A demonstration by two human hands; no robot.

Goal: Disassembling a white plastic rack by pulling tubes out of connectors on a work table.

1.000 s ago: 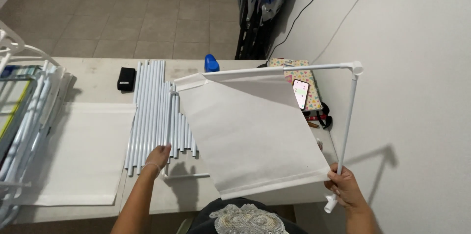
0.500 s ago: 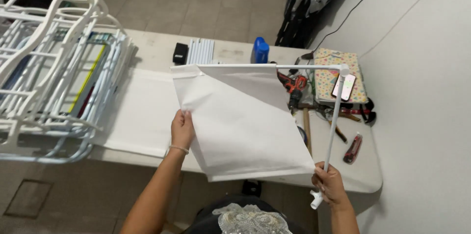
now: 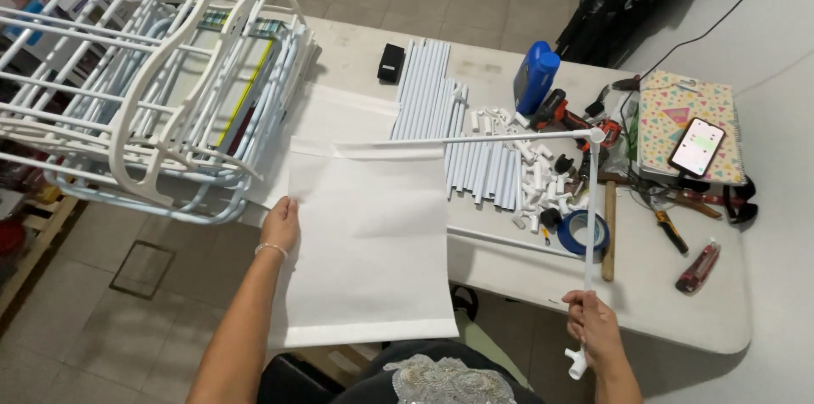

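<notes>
Right hand (image 3: 593, 323) clamped round upright white tube (image 3: 591, 217), low, just above end connector. Left hand (image 3: 280, 224) flat against left edge of white fabric panel (image 3: 369, 251), fingers extended, grip on cloth not confirmed. Panel hangs from horizontal tube (image 3: 458, 142), which joins upright at corner elbow (image 3: 597, 134). Panel held over near edge of table (image 3: 678, 319), left of blue tape roll (image 3: 582, 232). Advice: keep upright plumb, support panel edge evenly, avoid twisting elbow joint. Loose tube bundle (image 3: 441, 111) behind panel.
</notes>
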